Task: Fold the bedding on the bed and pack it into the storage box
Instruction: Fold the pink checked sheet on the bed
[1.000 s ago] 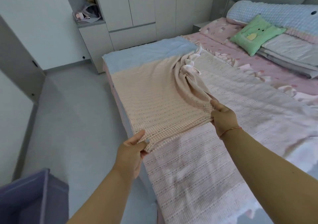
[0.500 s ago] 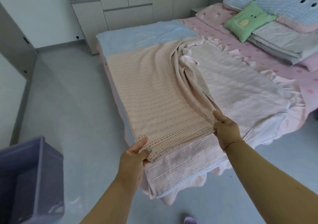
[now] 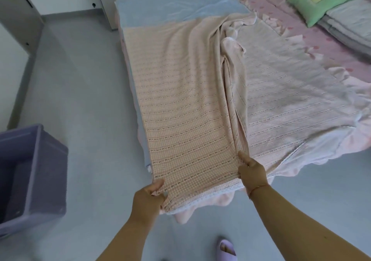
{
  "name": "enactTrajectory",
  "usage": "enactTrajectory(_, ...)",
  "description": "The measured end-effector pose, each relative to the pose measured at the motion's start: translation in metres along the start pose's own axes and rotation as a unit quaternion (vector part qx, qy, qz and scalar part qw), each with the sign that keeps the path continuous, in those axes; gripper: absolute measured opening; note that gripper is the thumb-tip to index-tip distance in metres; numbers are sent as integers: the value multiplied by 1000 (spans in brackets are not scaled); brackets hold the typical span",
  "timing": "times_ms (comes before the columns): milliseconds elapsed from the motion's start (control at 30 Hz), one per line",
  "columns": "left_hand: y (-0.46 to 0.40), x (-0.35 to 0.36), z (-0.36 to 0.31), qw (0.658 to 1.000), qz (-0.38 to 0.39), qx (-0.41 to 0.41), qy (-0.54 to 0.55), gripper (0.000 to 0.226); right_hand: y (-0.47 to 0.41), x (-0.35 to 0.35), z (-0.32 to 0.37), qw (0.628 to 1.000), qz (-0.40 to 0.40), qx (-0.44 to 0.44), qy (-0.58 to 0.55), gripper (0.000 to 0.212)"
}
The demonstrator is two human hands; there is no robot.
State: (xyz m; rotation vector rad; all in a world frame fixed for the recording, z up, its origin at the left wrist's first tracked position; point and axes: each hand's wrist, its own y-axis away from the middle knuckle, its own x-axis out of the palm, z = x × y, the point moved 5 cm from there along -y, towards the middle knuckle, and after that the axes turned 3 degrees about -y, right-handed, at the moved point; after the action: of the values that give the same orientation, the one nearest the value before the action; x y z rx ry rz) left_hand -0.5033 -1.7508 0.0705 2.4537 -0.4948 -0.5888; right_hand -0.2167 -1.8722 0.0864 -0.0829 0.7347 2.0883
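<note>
We see a peach-and-pink woven blanket with rows of small dark stitching [image 3: 186,108] spread over the foot of the bed [image 3: 124,40], one half doubled over the other, with a bunched ridge of cloth running down the middle. Its near edge hangs over the end of the bed toward us.

Left hand [image 3: 148,198]: thumb on top, fingers curled under, pinching the near left corner of the folded layer. Right hand [image 3: 252,170]: fingers closed on the near right corner, just where the bunched ridge ends; a thin bracelet [image 3: 258,187] sits on that wrist. Both corners are held at the bed's end, cloth taut between them.

Under the blanket, a pale blue fleece sheet [image 3: 176,7] shows at the far end. A pink patterned bedspread with a ruffled edge [image 3: 321,36] lies to the right, with a green square cushion [image 3: 317,1] on folded grey-white bedding [image 3: 349,25].

On the grey floor at left stands an open purple plastic storage box [image 3: 48,170], well apart from the bed. A lilac slipper [image 3: 226,247] shows at the bottom edge.
</note>
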Motion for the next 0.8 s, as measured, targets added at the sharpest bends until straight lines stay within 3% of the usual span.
enactTrajectory(267,3,3,31,994,-35,2,-102,43,6,9,-28,998,16,-25,52,55)
enactTrajectory(433,-9,11,38,986,-18,-6,-167,43,-5,18,-49,995,15,12,97,58)
enactTrajectory(600,-23,28,40,960,16,-26,-277,44,-29,18,-68,977,79,49,190,60)
enactTrajectory(700,-31,35,26,940,-2,-1,-341,39,-37,2,-66,982,84,59,161,48)
enactTrajectory(800,-38,49,-4,931,-9,34,-363,43,-49,-14,-51,984,74,52,154,50)
